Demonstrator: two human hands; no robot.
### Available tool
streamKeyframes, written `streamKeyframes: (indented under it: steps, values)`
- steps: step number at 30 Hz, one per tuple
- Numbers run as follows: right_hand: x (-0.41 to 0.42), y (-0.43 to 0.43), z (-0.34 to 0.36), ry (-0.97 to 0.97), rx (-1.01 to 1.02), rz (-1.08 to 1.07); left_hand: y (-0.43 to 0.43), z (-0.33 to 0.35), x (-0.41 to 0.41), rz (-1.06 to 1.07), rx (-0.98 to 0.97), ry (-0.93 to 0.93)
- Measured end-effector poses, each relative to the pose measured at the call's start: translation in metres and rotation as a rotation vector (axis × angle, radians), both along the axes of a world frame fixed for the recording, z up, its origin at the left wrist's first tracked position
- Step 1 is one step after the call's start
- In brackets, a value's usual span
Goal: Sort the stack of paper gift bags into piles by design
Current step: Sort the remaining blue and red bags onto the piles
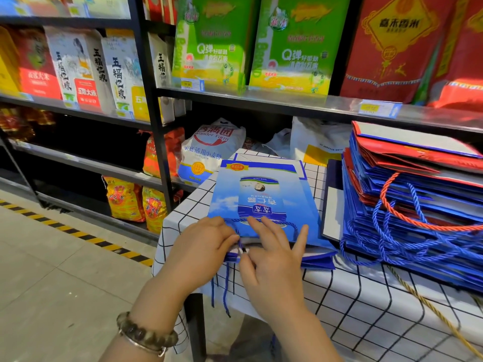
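Left grip clamped on blue bag edge; right grip spread flat atop; tall bag stack crowds right.

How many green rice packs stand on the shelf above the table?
2. One green pack stands beside the black shelf post. The second green pack is just right of it, next to the red pack. Others may stand hidden behind them.

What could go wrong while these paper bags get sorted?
The blue bag under the left hand and right hand lies near the table corner, its cords dangling over the edge; a snag might drag it off. The tall stack beside it looks uneven, and its tangled handles could pull several bags along when one is lifted.
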State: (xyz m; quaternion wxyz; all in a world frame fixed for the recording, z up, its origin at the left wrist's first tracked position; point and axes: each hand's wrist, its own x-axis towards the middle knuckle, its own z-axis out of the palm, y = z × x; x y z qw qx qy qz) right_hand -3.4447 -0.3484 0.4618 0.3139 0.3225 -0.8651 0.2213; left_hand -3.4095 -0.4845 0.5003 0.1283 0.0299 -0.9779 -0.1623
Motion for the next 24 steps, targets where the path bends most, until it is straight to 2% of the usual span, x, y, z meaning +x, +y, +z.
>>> streamKeyframes:
  steps: [2,5,6,9,10,14,19,21,24]
  values:
    - [0.001,0.005,-0.001,0.046,0.0,0.012,-0.004,0.001,-0.001,0.049,0.037,-0.008]
    - [-0.004,0.01,-0.005,0.031,0.066,-0.072,0.0,0.006,-0.005,0.083,0.395,-0.074]
    - [-0.006,0.011,-0.006,0.028,0.077,-0.072,0.005,0.007,-0.007,0.099,0.455,-0.103]
    - [-0.007,0.01,-0.007,0.029,0.068,-0.037,0.011,0.002,-0.018,0.197,0.31,-0.099]
    - [-0.007,0.011,-0.008,0.014,0.054,-0.008,0.01,0.002,-0.02,0.238,0.327,-0.06]
    - [-0.01,0.019,-0.015,0.014,0.07,0.059,-0.001,0.004,-0.028,0.377,0.624,0.107]
    - [-0.015,0.019,-0.009,0.013,0.143,0.03,0.001,0.005,-0.025,0.354,0.637,0.141]
    - [-0.022,0.018,-0.01,0.052,0.237,0.001,0.002,0.008,-0.019,0.372,0.535,0.251]
    - [-0.029,0.019,-0.005,0.102,0.213,0.006,0.012,0.004,-0.001,0.372,0.514,0.585]
